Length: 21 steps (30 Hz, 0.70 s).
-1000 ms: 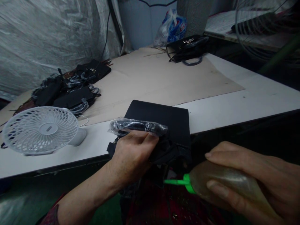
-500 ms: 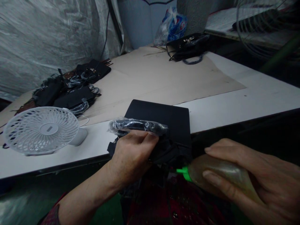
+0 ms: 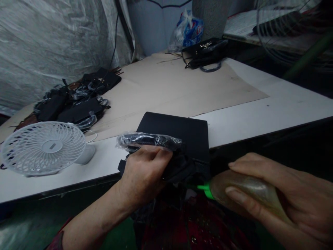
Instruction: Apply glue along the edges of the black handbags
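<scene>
A black handbag (image 3: 179, 130) rests partly on the table's front edge, its near side hanging toward me. Its handle (image 3: 148, 139) is wrapped in clear plastic. My left hand (image 3: 145, 170) is closed on the bag just below that handle; the fingertips are hidden behind the dark material. In my right hand (image 3: 275, 194) is a squeeze bottle (image 3: 241, 189) of cloudy brownish liquid, gripped between thumb and fingers. The bottle lies tilted sideways, and its green nozzle (image 3: 206, 189) points left at the bag's near lower edge, close to it. Shadow hides whether the tip touches.
A white fan (image 3: 52, 146) stands at the left on the table (image 3: 293, 107). Behind it lies a pile of black bags (image 3: 78, 100). Farther back are another black handbag (image 3: 204, 52) and a plastic bag (image 3: 191, 31). Brown paper (image 3: 161, 86) covers much of the table.
The whole view has shifted slightly. My left hand keeps its hold on the handbag, and the bottle in my right hand stays near the bag's lower edge.
</scene>
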Each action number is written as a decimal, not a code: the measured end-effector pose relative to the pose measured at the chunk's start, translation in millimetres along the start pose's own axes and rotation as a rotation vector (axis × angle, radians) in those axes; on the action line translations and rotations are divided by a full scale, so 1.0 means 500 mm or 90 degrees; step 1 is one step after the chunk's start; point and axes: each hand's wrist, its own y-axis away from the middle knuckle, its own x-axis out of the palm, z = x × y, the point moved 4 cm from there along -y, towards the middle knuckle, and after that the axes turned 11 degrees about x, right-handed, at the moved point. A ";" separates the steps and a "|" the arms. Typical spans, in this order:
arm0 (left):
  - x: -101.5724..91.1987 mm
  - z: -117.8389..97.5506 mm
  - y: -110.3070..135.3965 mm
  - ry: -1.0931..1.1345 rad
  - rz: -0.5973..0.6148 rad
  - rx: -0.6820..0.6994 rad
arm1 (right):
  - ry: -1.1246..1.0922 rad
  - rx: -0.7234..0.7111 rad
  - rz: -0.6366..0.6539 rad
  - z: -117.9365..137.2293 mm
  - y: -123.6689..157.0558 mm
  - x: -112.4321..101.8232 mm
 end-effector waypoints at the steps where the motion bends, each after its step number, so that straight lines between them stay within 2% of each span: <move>1: 0.000 0.000 0.000 0.005 0.001 0.000 | -0.003 -0.017 0.020 0.003 0.003 0.003; 4: -0.001 0.000 0.000 0.010 0.000 -0.002 | -0.010 -0.048 0.044 0.004 0.008 0.008; 8: 0.000 -0.001 0.001 0.003 0.010 -0.001 | 0.010 -0.011 0.017 -0.005 0.002 0.010; 13: -0.001 -0.001 0.001 -0.013 0.005 -0.003 | -0.058 -0.042 0.035 0.003 -0.008 0.013; 18: -0.018 0.021 -0.016 -0.017 -0.015 -0.003 | -0.124 0.076 0.028 -0.021 -0.016 0.014; 21: -0.046 0.058 -0.032 -0.002 -0.020 -0.050 | -0.283 0.234 -0.027 -0.055 -0.014 0.016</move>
